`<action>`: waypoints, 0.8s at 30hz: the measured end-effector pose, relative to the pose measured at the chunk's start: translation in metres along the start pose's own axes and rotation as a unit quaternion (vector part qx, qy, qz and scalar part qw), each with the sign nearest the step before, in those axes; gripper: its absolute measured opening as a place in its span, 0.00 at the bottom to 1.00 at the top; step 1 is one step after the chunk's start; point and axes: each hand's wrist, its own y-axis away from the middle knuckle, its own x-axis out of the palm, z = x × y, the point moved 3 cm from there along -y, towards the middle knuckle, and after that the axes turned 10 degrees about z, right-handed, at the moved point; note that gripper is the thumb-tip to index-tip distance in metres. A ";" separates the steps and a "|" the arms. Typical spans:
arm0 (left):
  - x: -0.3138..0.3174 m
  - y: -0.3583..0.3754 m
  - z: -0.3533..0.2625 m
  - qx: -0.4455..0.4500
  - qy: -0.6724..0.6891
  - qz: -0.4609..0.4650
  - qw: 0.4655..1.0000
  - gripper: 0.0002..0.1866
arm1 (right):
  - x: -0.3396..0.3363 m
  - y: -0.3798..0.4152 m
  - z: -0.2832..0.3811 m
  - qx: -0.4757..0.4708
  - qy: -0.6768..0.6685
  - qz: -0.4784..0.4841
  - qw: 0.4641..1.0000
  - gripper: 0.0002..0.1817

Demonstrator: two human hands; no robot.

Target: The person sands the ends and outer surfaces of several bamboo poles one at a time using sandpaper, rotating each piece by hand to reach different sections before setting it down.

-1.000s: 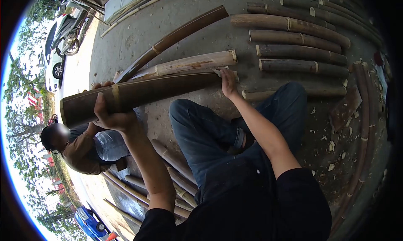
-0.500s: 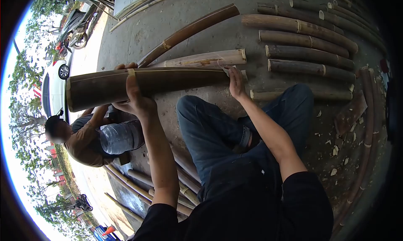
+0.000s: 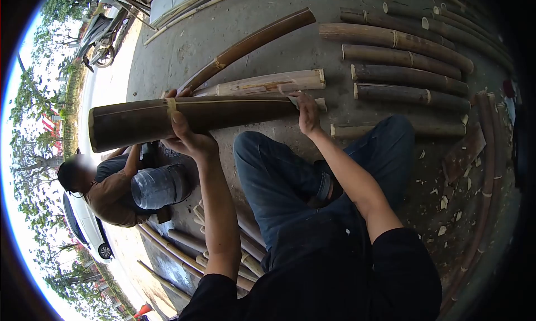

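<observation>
A thick, dark brown bamboo pole is held up across my view, above my knees. My left hand is wrapped round it near a pale node ring, thumb on the near side and fingertips showing over the top. My right hand is closed at the pole's right end, pinching a small pale, flat piece against the bamboo. I cannot make out what that piece is. A thin light line runs lengthwise along the pole's upper side. Just beyond it, a paler bamboo piece lies on the floor.
Several cut bamboo lengths lie in rows at the upper right. A long brown bamboo piece slants beyond my pole. Pale chips litter the floor at right. A co-worker sits at left beside a clear plastic jug.
The pole's left end has dipped slightly, and both hands have shifted a little. The co-worker's head has turned. Outside, the white car has moved down the view.
</observation>
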 end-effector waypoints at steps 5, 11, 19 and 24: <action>0.040 0.049 0.005 -0.172 0.001 0.021 0.985 0.30 | 0.008 0.028 -0.027 0.121 0.052 -0.084 0.988 0.27; 0.046 0.063 0.028 -0.159 0.210 -0.041 0.964 0.33 | 0.011 0.013 0.056 -0.028 0.023 -0.086 0.996 0.27; 0.001 0.061 0.054 -0.147 0.268 0.052 0.951 0.37 | 0.022 0.031 0.021 0.065 0.026 -0.028 0.997 0.27; -0.029 0.055 0.079 -0.165 0.308 0.007 0.937 0.37 | 0.013 0.044 -0.051 0.188 0.004 0.074 0.979 0.26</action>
